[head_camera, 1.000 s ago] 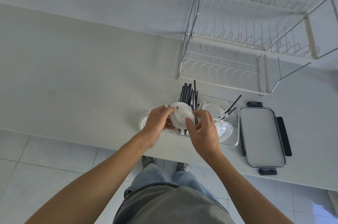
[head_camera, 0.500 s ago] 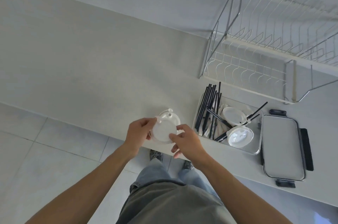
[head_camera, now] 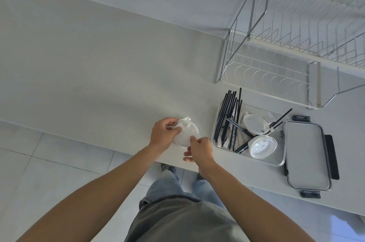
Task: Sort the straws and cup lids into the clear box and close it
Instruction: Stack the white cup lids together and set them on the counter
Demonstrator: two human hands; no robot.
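Both hands [head_camera: 164,133] pinch cup lid [head_camera: 186,134] between them.

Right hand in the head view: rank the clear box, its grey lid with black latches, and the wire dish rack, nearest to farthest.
From the right hand:
1. Clear box, just to its right.
2. Grey lid with black latches, beyond the box.
3. Wire dish rack, at the counter's back.

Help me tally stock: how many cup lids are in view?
3: one held by both hands left of the clear box, two inside it. Others may hide beneath.
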